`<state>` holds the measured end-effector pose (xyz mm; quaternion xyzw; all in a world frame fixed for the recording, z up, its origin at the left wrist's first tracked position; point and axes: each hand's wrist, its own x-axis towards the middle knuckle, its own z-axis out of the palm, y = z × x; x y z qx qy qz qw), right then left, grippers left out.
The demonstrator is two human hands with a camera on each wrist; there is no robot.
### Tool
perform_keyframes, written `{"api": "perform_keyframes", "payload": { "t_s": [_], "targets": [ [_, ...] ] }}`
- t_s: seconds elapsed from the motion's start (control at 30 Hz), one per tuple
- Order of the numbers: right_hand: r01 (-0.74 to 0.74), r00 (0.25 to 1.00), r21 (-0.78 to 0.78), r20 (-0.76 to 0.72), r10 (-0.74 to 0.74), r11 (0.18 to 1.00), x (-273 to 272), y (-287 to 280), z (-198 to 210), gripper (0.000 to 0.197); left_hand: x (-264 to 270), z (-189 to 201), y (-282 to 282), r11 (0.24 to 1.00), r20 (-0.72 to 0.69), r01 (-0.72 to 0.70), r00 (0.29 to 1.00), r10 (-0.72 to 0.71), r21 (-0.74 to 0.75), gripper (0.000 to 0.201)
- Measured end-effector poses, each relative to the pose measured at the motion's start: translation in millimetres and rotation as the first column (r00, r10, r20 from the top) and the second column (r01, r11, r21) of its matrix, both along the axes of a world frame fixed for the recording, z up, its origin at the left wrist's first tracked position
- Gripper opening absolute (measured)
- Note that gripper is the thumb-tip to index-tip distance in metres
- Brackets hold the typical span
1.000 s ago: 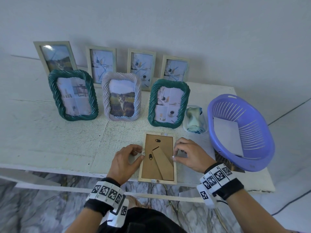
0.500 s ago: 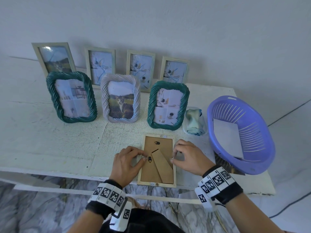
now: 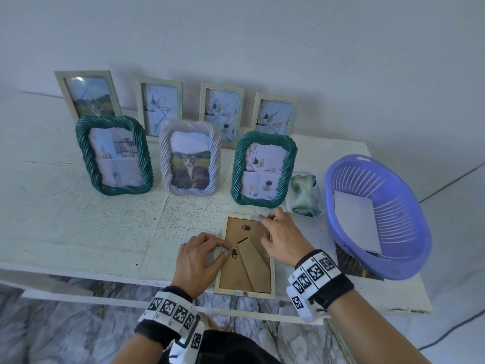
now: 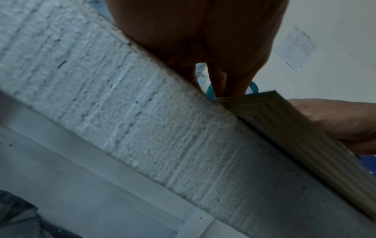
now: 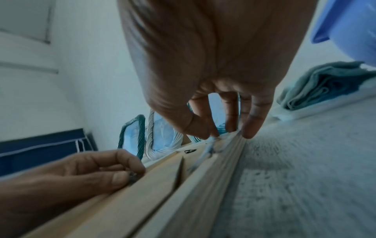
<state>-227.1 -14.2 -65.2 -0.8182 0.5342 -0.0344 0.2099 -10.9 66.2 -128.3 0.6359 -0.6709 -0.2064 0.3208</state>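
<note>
A pale wooden photo frame (image 3: 236, 274) lies face down at the table's front edge, its brown backing board and folded stand leg facing up. My left hand (image 3: 223, 249) pinches a small metal tab (image 3: 225, 250) on the frame's left rim between thumb and forefinger; in the right wrist view the left hand (image 5: 122, 173) does the same on the frame (image 5: 154, 193). My right hand (image 3: 273, 227) sits at the frame's top right corner. Its fingers (image 5: 250, 128) curl down over the rail there, with the thumb on the inner side. The left wrist view shows mostly the table edge and the frame's side (image 4: 284, 128).
Several framed pictures stand behind, the nearest a green twisted frame (image 3: 263, 169) just beyond the flat one. A folded cloth (image 3: 304, 195) and a purple basket (image 3: 409, 248) holding a white sheet are on the right. The flat frame overhangs the table's front edge (image 3: 105, 271).
My right hand slid from the middle of the frame's right edge up to its top right corner. The left hand stayed at the tab on the left rim.
</note>
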Motion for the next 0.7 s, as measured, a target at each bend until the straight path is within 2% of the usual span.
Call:
{"api": "perform_keyframes", "payload": {
  "t_s": [0.33,0.47,0.53,0.63,0.7],
  "targets": [
    [0.038,0.995,0.153,0.081,-0.051,0.987,-2,7,-1,0.049,1,-1,-1,1.0,0.005,-0.002,1.0,0.002,-0.007,0.019],
    [0.043,0.99,0.126,0.131,-0.06,0.991,-5,13,3,0.052,0,1,0,1.0,0.005,0.001,1.0,-0.001,-0.016,0.02],
    [0.033,0.99,0.137,0.134,-0.052,0.99,-5,25,5,0.066,0,2,0,1.0,0.01,0.003,1.0,-0.003,-0.018,0.021],
    [0.003,0.997,0.226,0.077,-0.021,0.974,0,53,5,0.103,0,3,1,1.0,0.01,0.004,1.0,-0.004,-0.023,0.022],
    [0.015,0.997,0.22,0.066,-0.03,0.975,4,69,1,0.121,-1,4,1,1.0,0.007,0.001,1.0,-0.001,-0.02,0.023]
  ]
}}
